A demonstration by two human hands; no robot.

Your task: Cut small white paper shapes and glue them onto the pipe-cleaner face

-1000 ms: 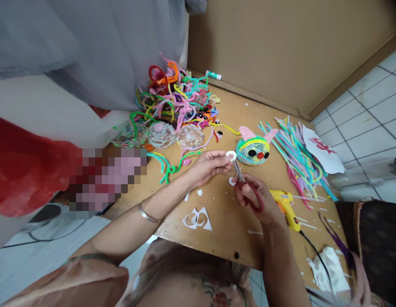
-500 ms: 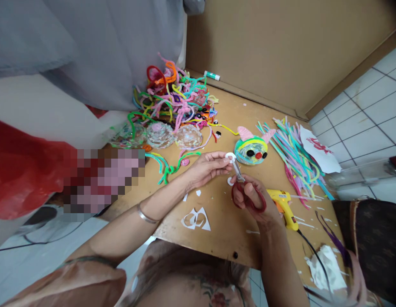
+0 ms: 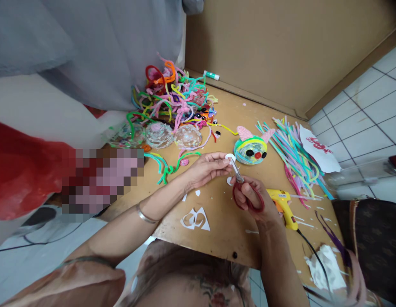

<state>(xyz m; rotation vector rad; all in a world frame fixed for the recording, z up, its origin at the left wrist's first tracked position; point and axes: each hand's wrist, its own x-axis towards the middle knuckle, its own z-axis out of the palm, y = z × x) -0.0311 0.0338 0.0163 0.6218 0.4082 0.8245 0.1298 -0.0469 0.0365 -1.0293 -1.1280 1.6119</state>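
Between the thumb and fingers of my left hand (image 3: 213,167) is a small round piece of white paper (image 3: 230,157). My right hand (image 3: 255,196) grips a pair of red-handled scissors (image 3: 236,172), whose blades reach the paper and look nearly closed. Just beyond lies a decorated clear ball-shaped craft head (image 3: 250,150) with pink ears, a green and yellow band, black button eyes and a red nose. A second white paper disc (image 3: 230,181) rests on the table below the blades. Paper offcuts (image 3: 195,218) with round holes lie nearer to me.
A yellow glue gun (image 3: 284,204) with a black cord sits beside my right wrist. Pipe cleaners (image 3: 298,153) lie at the right, and a tangled pile of them (image 3: 178,98) is at the back left. A glue stick (image 3: 211,75) and a brown bag (image 3: 373,247) flank the table (image 3: 223,238).
The scissor blades have closed a little at the paper, and the handle loops have drawn closer together. My left hand stays nearly still.
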